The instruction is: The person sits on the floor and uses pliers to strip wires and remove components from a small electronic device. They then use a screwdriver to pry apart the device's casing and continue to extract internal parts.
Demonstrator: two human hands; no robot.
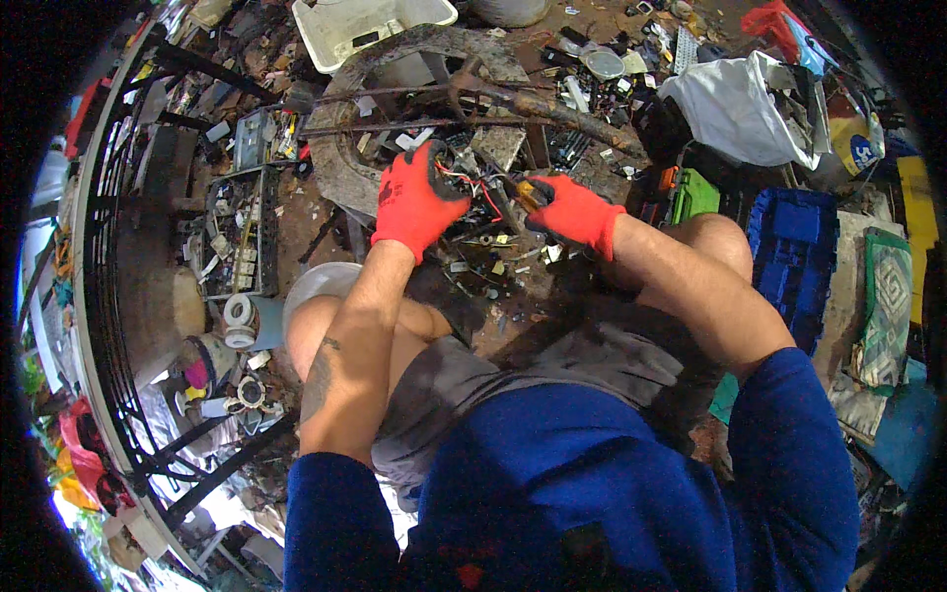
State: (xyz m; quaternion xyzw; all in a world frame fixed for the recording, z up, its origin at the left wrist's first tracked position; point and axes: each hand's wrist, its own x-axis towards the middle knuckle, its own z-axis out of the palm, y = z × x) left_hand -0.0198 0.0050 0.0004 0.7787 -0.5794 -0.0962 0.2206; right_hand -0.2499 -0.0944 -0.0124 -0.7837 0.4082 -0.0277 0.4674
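Note:
My left hand [421, 200], in a red glove with dark fingers, is closed on a small part with thin wires. Red and pale wires [482, 185] run from it towards the other hand. My right hand [574, 213], gloved the same way, is closed around a yellow-handled tool [534, 193]; its dark working end is close to the wires and too small to make out. Both hands are over a worn, heavy ring-shaped metal plate [342, 163]. A rusty long-handled tool [552, 105] lies across that plate, beyond my hands.
A white plastic tub [330, 35] is at the far edge. On the left are a dark crate [268, 232] of small parts and a metal rack [104, 296]. A white sack [735, 109], a green case [698, 195] and a blue plastic case [789, 261] stand right. Scrap litters the ground.

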